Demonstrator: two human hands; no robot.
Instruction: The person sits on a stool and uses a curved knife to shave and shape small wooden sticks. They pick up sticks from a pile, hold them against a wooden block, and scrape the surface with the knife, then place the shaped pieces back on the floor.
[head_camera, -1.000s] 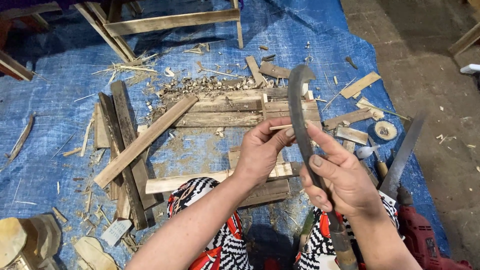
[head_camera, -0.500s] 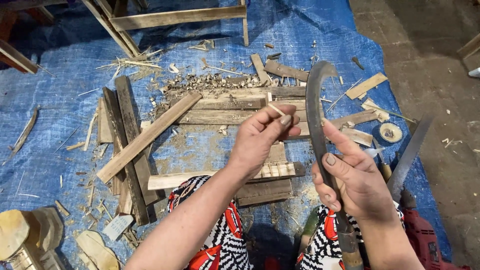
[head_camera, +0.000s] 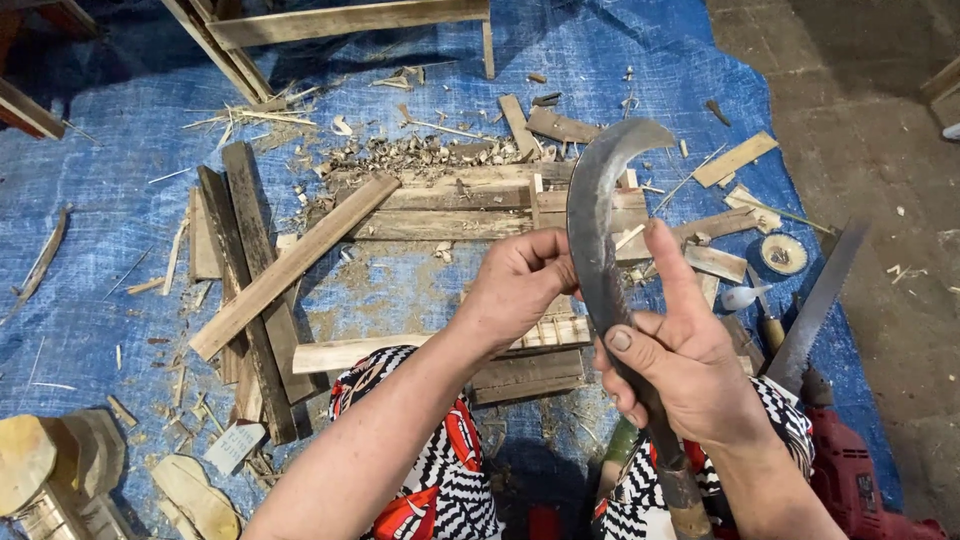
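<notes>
A blue tarp (head_camera: 120, 290) covers the concrete floor (head_camera: 880, 80), strewn with planks (head_camera: 290, 265) and wood shavings (head_camera: 420, 152). The right hand (head_camera: 690, 360) has a closed grip around a curved sickle (head_camera: 600, 230), held upright above the lap. The left hand (head_camera: 515, 285) pinches shut against the blade's edge; what it holds is hidden.

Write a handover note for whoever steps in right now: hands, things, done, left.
Right hand: grips the sickle near its handle, blade upright, tip curving right, index finger along the blade.
Left hand: closed against the blade's left edge; a small piece of wood may be pinched in it, too hidden to tell.
Around: planks and shavings on the blue tarp; saw and red drill at right.
Done: a heap of shavings is already cut.
Left: whatever the left hand holds looks unfinished at the blade.
</notes>
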